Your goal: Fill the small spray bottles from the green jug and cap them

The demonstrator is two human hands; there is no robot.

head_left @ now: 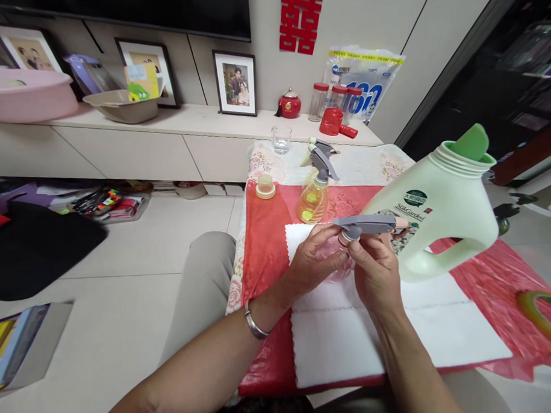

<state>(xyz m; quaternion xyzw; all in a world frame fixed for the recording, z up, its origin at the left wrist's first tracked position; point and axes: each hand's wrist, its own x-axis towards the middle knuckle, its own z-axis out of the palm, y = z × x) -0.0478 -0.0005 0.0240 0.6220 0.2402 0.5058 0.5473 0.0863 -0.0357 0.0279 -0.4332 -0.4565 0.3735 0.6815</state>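
Note:
My left hand (307,262) is wrapped round a transparent pink spray bottle (337,275) above a white cloth (337,343). At the bottle's neck, my right hand (378,272) grips the collar of its grey trigger head (371,223), thumb against the collar. The nozzle points right; whether the head is fully screwed on, I cannot tell. Just behind stands a yellow spray bottle (310,199) with a grey trigger head. To the right is a large pale green jug (431,195), uncapped, with a green spout in its mouth.
A cream cap (265,186) lies on the red plastic sheet (264,243) at left. Further back is a small glass cup (281,139). A tape roll (529,318) lies at the right. Behind the table, a cabinet (186,122) holds jars, frames and basins.

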